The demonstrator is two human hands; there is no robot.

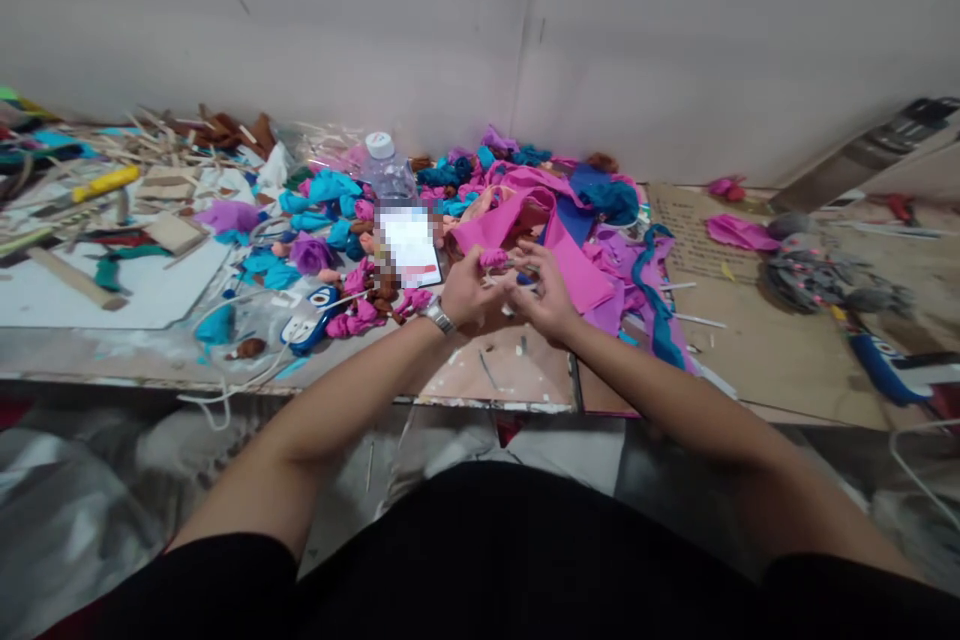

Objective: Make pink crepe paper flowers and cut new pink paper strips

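Over the table's front part, my left hand (471, 294), with a metal watch at the wrist, has its fingers closed on a small crumpled pink crepe paper piece (493, 258). Close beside it, my right hand (549, 298) has its fingers bent and its fingertips drawn together near the same piece. What lies between those right fingertips is too small to make out. Just behind both hands spread large pink crepe paper sheets (577, 265). A phone (411, 245) with a lit screen is left of my left hand.
Many crumpled blue, purple and pink paper pieces (360, 315) cover the left middle, around a blue-and-white glue gun (309, 318) with a cord. A plastic bottle (390, 170) stands behind. Right are cardboard (720, 320), another glue gun (889, 365) and a tilted dark bottle (862, 155).
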